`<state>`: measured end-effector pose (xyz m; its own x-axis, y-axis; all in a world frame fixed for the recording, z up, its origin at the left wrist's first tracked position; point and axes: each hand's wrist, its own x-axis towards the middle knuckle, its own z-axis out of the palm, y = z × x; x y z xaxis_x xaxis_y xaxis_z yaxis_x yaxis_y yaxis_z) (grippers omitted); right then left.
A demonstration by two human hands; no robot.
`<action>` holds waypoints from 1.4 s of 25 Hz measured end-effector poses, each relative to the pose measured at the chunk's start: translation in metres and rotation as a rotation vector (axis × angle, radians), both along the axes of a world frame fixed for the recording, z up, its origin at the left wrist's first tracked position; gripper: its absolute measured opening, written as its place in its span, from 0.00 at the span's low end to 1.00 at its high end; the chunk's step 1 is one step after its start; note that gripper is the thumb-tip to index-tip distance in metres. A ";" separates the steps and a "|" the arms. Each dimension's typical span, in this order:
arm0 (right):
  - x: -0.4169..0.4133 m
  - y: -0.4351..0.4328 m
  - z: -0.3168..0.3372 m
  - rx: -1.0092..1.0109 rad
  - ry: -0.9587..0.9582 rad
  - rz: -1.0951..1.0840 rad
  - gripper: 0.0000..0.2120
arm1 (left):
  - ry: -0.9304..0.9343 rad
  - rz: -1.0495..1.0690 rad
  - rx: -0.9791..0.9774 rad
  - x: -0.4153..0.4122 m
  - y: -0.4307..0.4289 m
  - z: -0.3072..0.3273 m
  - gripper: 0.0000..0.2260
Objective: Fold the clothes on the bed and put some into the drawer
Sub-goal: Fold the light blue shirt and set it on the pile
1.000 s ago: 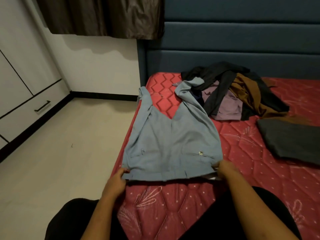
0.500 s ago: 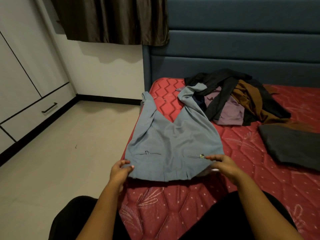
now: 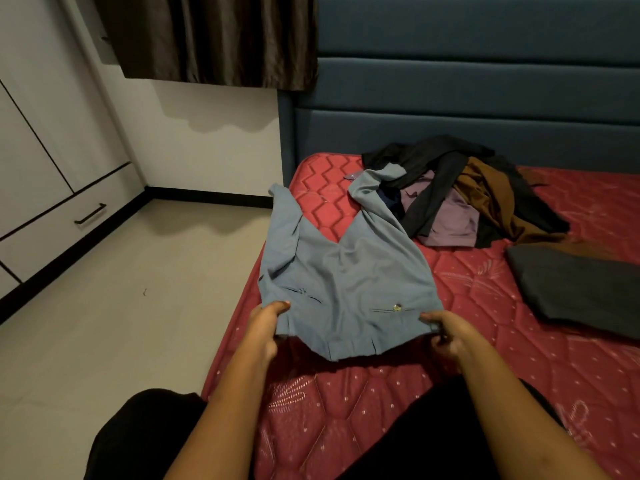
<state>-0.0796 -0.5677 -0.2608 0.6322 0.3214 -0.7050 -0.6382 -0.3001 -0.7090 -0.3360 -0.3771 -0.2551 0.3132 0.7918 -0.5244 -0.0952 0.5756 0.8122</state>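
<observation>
now both hands pinch the waistband of light blue-grey cloth trousers (image 3: pixel 349 282)
left hand (image 3: pixel 266 329) and right hand (image 3: pixel 450 332) grip opposite corners above the red quilted mattress (image 3: pixel 502 375).

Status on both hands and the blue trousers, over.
Left hand, right hand: each gripping waistband of light blue trousers. Trouser legs spread on red quilted mattress. One leg end touches the unfolded clothes heap.

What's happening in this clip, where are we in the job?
A person grips the blue-grey trousers by the waistband, left hand at one end and right hand at the other. The waist is held just above the red mattress, and the legs trail toward a heap of unfolded clothes. A dark grey garment lies flat to the right. The drawer is closed.
</observation>
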 end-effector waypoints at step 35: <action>-0.088 0.042 0.103 0.069 -1.834 0.840 0.25 | -0.319 -0.430 0.006 0.062 -0.054 0.126 0.13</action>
<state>-0.1676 -0.5254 -0.1574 0.1560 0.8537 0.4968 0.9673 -0.0301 -0.2519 -0.2743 -0.4307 -0.1287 0.7529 0.5597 -0.3462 -0.0944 0.6124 0.7849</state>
